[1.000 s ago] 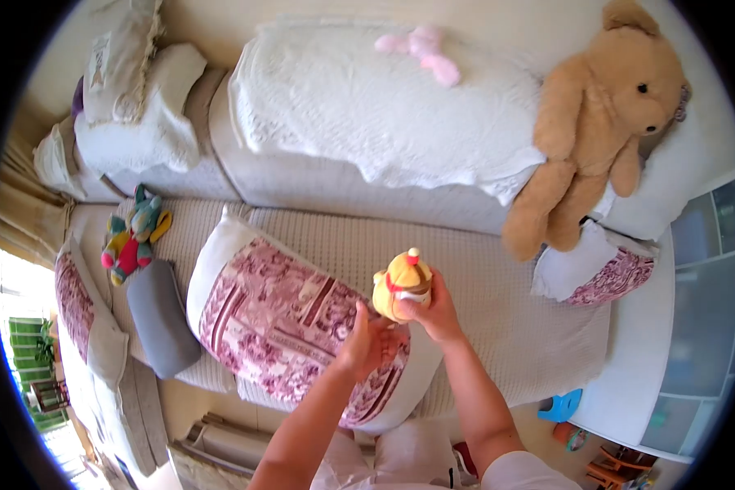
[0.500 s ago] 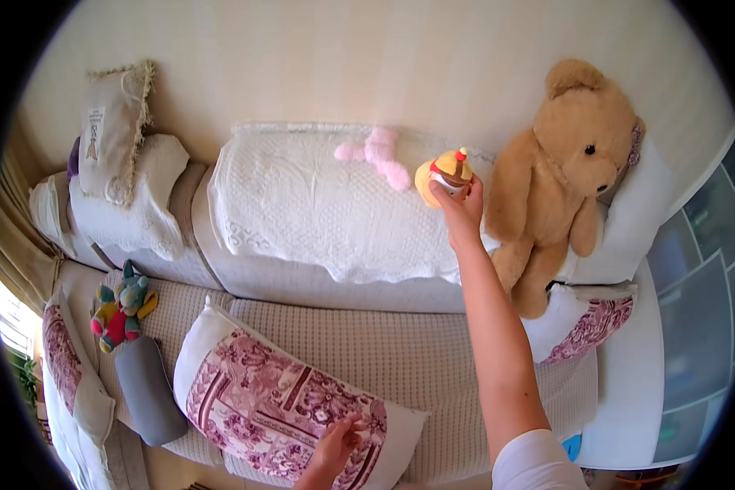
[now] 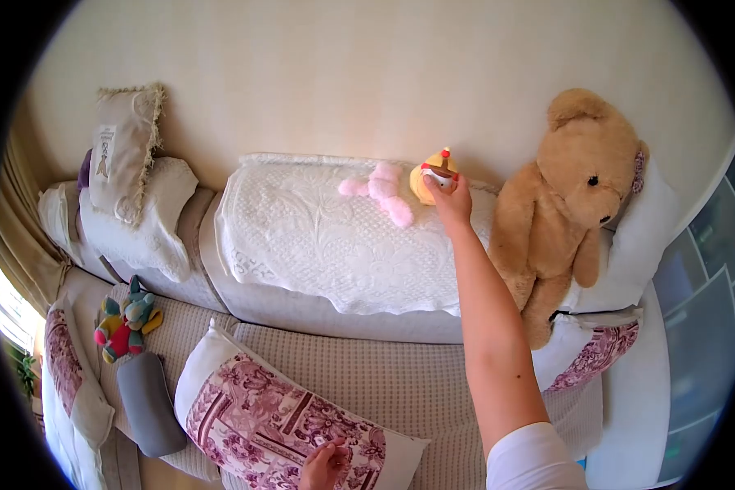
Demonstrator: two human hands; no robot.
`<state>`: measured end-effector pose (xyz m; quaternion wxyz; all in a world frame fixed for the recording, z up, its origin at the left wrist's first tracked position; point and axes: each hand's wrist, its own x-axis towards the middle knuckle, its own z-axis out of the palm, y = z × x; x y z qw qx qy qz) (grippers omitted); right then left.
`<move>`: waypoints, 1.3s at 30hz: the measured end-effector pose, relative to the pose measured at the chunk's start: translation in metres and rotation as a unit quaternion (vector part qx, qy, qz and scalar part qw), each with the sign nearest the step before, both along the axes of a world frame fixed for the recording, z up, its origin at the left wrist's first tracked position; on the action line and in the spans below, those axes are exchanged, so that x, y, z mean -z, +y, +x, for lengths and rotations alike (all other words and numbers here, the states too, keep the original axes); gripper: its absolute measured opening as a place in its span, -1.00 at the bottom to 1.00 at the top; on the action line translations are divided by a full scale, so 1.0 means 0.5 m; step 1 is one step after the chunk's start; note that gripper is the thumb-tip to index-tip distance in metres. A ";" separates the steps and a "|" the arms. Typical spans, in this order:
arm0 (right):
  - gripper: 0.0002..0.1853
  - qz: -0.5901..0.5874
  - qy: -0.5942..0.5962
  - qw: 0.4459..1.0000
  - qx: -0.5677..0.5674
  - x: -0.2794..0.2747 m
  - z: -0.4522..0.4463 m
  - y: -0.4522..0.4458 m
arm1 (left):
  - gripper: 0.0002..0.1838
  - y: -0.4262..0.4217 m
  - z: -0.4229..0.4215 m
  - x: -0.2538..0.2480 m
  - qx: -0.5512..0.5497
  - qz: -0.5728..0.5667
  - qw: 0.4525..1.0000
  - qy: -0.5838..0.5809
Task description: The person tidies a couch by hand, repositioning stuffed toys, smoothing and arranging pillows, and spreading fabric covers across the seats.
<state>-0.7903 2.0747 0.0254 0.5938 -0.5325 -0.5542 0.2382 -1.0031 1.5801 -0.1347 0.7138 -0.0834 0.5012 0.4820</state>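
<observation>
1. The right hand (image 3: 455,198) grips a yellow plush toy (image 3: 420,185) with a red-tipped top; the toy sits at its fingertips, near the upper edge of the white cover (image 3: 327,237). Whether it touches the cover, I cannot tell.
2. Just left of that hand and the toy lies a pink plush toy (image 3: 384,186).
3. Right of the same hand, a large teddy bear (image 3: 559,204) leans against the sofa back.
4. The left hand (image 3: 325,465), relaxed and partly open, is over a patterned cushion (image 3: 261,408); contact is unclear.
5. Further left of it lies a grey bolster (image 3: 150,404).
</observation>
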 end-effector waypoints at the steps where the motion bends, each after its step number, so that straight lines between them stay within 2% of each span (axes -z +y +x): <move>1: -0.29 -0.003 -0.017 1.000 0.002 0.009 0.001 0.005 | -0.66 -0.002 0.002 0.001 0.007 0.004 1.000 0.006; 4: -0.26 -0.012 -0.050 0.998 -0.036 0.000 0.001 -0.006 | -0.70 -0.014 0.021 0.000 -0.001 0.023 1.000 0.016; 8: -0.22 -0.032 -0.026 0.997 -0.065 -0.002 0.013 -0.012 | -0.74 -0.026 0.029 0.033 -0.007 0.044 0.999 0.012; 10: -0.14 0.008 -0.063 0.994 -0.092 0.006 0.024 -0.008 | -0.74 -0.027 0.031 0.036 -0.001 0.054 0.999 0.007; 17: 0.04 -0.054 -0.051 0.995 -0.072 0.038 0.048 -0.019 | -0.73 -0.027 0.033 0.042 0.006 0.100 0.995 -0.015; 19: 0.08 -0.026 -0.099 0.995 -0.011 0.044 0.051 -0.039 | -0.72 -0.013 0.029 0.012 0.006 0.068 0.998 -0.006; 21: 0.07 0.043 -0.087 0.995 0.019 0.074 0.060 -0.059 | -0.69 -0.016 0.028 -0.004 0.005 0.035 0.999 0.009; 22: 0.00 0.080 -0.045 0.996 -0.005 0.094 0.065 -0.082 | -0.69 -0.016 0.029 0.004 -0.009 0.023 1.000 0.011; 24: -0.19 0.114 -0.037 0.993 -0.023 0.103 0.052 -0.180 | -0.69 -0.031 0.026 0.019 -0.008 0.054 0.999 0.001; 26: -0.31 0.071 -0.049 0.993 -0.077 0.121 0.035 -0.299 | -0.69 -0.032 0.022 0.002 -0.018 0.035 0.999 0.014; 28: -0.36 -0.014 -0.084 0.988 -0.128 0.189 0.030 -0.406 | -0.68 -0.042 0.004 0.000 -0.022 0.027 0.999 0.024; 29: -0.33 -0.054 -0.146 0.974 -0.167 0.242 0.038 -0.456 | -0.69 -0.050 -0.005 0.006 -0.015 0.043 0.999 0.022; 32: -0.28 -0.290 -0.164 0.905 -0.265 0.342 0.009 -0.608 | -0.68 -0.074 -0.034 0.021 -0.020 0.060 0.997 0.032; 33: -0.27 -0.352 -0.187 0.869 -0.293 0.361 -0.008 -0.654 | -0.68 -0.088 -0.047 0.032 -0.023 0.045 0.997 0.063; 35: -0.21 -0.392 -0.212 0.828 -0.342 0.432 -0.035 -0.725 | -0.68 -0.113 -0.080 0.051 -0.046 0.015 0.992 0.117; 36: -0.21 -0.393 -0.211 0.825 -0.347 0.456 -0.054 -0.747 | -0.68 -0.129 -0.103 0.068 -0.051 0.011 0.992 0.119; 38: -0.10 -0.426 -0.254 0.799 -0.341 0.494 -0.089 -0.782 | -0.68 -0.170 -0.159 0.122 -0.128 -0.019 0.961 0.246; 39: 0.02 -0.463 -0.218 0.796 -0.324 0.512 -0.107 -0.786 | -0.65 -0.191 -0.185 0.156 -0.160 -0.040 0.937 0.310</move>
